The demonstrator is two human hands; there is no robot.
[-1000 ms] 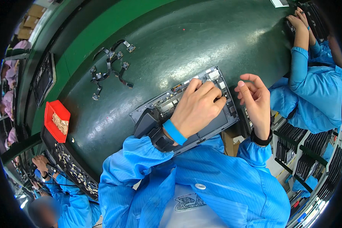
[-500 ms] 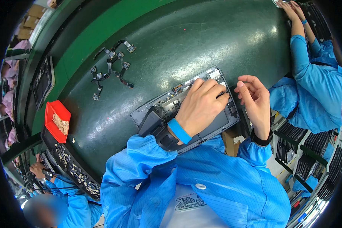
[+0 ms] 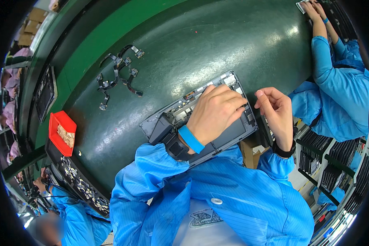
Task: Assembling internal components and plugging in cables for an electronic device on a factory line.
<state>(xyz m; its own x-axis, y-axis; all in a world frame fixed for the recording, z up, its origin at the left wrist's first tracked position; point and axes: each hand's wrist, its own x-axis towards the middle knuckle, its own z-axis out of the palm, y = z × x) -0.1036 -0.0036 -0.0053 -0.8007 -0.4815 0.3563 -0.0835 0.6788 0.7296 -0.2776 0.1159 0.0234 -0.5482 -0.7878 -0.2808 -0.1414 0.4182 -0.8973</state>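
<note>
A grey tablet-like device housing with its inner boards and parts exposed lies tilted on the bench in front of me. My left hand reaches across it, back upward, with bent fingers drawn together near its right end. What those fingertips touch is hidden beneath them. Just off the housing's right edge, my right hand is raised with thumb and fingers curled together in a pinch. Anything between those fingertips is too small to make out. A black unit is strapped at my left wrist beside a blue band.
Several ribbon cables with small boards lie on the green bench. At left stand a red bin and a black tray of small parts. Co-workers in blue sit at right and lower left.
My left fingers have shifted slightly over the housing's right end, and my right hand has moved a little downward, still pinched. The housing stays in nearly the same place.
</note>
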